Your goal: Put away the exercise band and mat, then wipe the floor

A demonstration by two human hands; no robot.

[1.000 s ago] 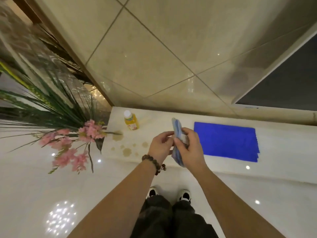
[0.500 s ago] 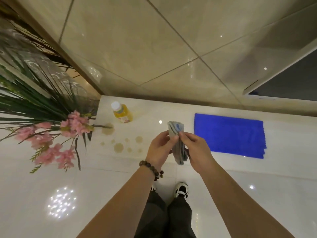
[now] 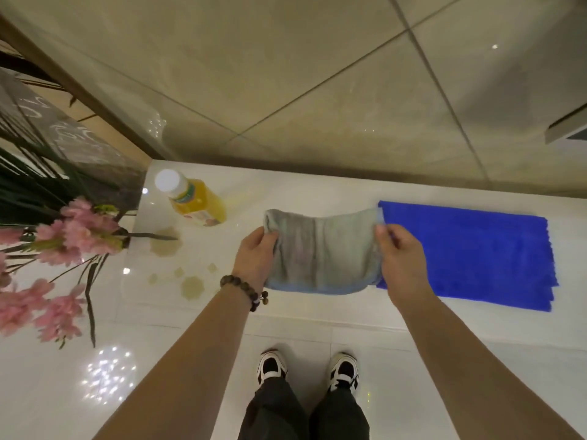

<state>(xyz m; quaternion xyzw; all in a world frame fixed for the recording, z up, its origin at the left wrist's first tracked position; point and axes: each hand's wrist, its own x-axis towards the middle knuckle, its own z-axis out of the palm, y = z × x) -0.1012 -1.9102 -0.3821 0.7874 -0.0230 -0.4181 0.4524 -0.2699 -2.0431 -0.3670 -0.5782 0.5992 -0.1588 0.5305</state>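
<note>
A grey-blue cloth [image 3: 320, 252] is stretched flat between my hands above the white floor. My left hand [image 3: 255, 257] grips its left edge and my right hand [image 3: 398, 260] pinches its right edge. Several brownish spill spots [image 3: 190, 285] lie on the floor to the left of the cloth, with a larger puddle [image 3: 165, 246] near a juice bottle. A folded bright blue mat [image 3: 470, 252] lies flat on the floor to the right, partly behind my right hand. No exercise band is in view.
An orange juice bottle with a white cap [image 3: 193, 201] stands near the wall corner. A pink flower arrangement with long green leaves [image 3: 63, 242] leans in from the left. The beige tiled wall [image 3: 286, 90] rises just beyond. My shoes [image 3: 308, 371] stand below.
The cloth was bunched upright between my hands; now it is spread wide, my hands pulled apart. The view has moved closer to the floor.
</note>
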